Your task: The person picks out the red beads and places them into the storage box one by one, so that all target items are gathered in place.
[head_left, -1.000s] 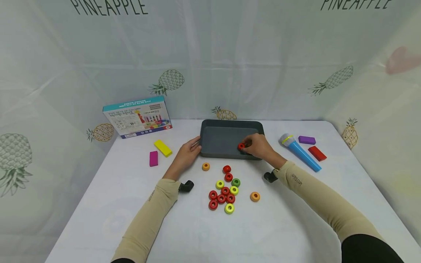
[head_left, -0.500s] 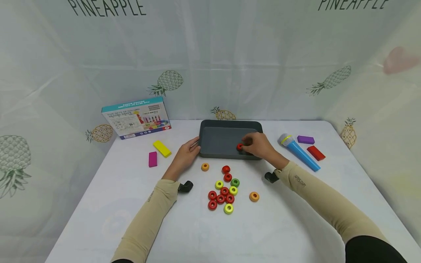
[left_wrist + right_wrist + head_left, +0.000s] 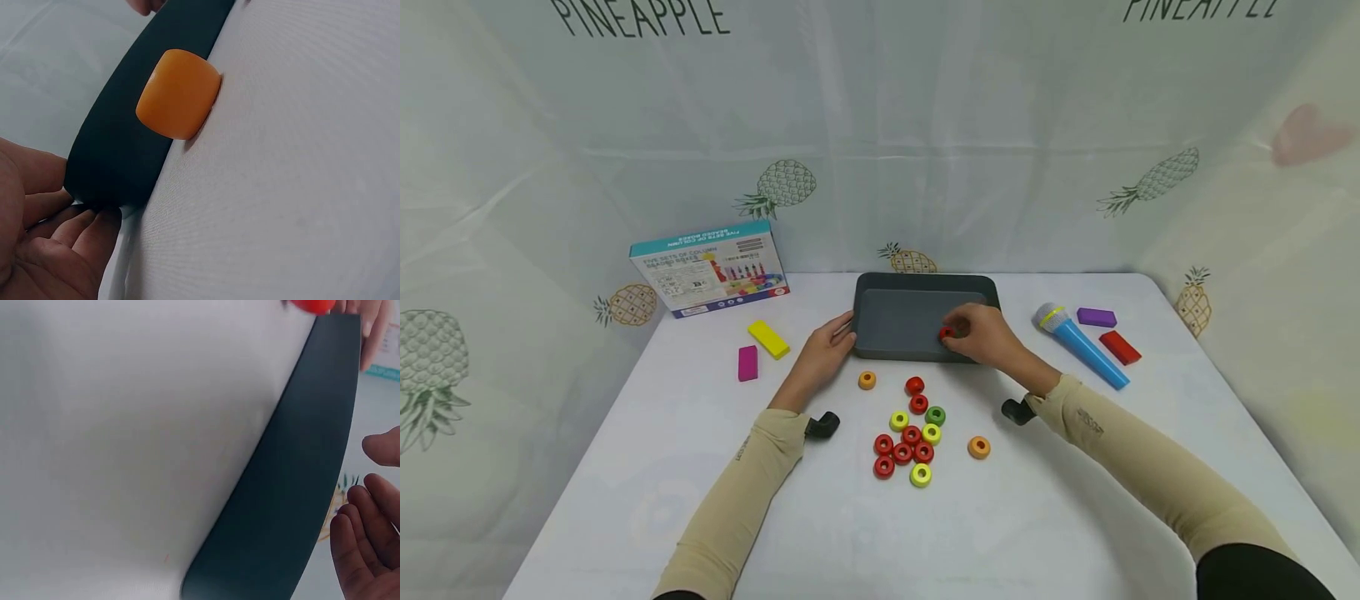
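Pale cloth (image 3: 880, 100) printed with pineapples, hung behind and to both sides of a white bench (image 3: 880, 533). At the bench's far left corner, a toy box (image 3: 710, 268) with a turquoise strip, its lettering upside down. In front of that, an upright-set magenta block (image 3: 747, 363) and, just to its right, a slanted yellow block (image 3: 768, 339).

Next, the left hand (image 3: 825, 350), beige-sleeved, black wrist camera (image 3: 823, 426) at the cuff, fingers bent and gripping the left end of a dark grey rectangular tray (image 3: 889, 315). Just before the tray's near wall, one orange ring bead (image 3: 867, 380) on the bench. Then a loose cluster nearer the wearer: a red bead (image 3: 914, 385) with no hole in sight, six red ring beads (image 3: 902, 453), three yellow-green ring beads (image 3: 921, 475) and one green ring bead (image 3: 935, 417), several touching.

Within the tray's right half, a held red ring bead (image 3: 947, 332), clamped between thumb and forefinger of the right hand (image 3: 987, 335); impossible to tell whether touching the tray floor. Out of sight in the right wrist view, with the other fingers loosely curled.

Apart on the bench, a second orange ring bead (image 3: 979, 447). Farther right, a blue-handled microphone (image 3: 1084, 347) lying diagonally, then a purple block (image 3: 1096, 317) and, nearer, a red block (image 3: 1120, 347).
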The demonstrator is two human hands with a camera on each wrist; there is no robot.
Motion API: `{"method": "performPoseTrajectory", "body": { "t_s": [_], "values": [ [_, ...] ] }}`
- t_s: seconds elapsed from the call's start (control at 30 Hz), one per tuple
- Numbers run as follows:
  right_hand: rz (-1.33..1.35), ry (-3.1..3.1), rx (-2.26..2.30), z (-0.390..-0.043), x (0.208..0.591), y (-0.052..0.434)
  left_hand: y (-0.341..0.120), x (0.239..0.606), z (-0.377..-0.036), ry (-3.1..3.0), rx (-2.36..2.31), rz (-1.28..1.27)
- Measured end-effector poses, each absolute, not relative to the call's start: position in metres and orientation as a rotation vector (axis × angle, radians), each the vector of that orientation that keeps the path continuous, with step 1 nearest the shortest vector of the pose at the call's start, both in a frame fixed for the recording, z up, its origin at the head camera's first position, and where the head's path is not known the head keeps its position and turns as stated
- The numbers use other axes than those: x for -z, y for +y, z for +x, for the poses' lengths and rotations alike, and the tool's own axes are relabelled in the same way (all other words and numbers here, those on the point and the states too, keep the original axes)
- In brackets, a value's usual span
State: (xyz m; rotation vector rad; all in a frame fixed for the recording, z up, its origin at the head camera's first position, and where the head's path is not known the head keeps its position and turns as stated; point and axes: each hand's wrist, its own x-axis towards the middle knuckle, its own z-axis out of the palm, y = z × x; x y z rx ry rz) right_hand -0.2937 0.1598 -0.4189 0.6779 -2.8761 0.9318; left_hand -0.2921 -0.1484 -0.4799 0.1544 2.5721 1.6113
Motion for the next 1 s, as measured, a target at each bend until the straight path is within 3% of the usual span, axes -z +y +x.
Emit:
{"method": "performPoseTrajectory", "body": {
  "t_s": [0.73,1.0],
  "values": [
    [0.974,-2.922,-1.017,-0.24,0.41,0.116,-0.15,0.48,-0.294,2.594,-1.614,0.21],
    [0.937,-3.023,-0.985,-0.238,0.42,0.112,-0.151,0.482,-0.295,2.606,-1.605,0.242]
  ]
}}
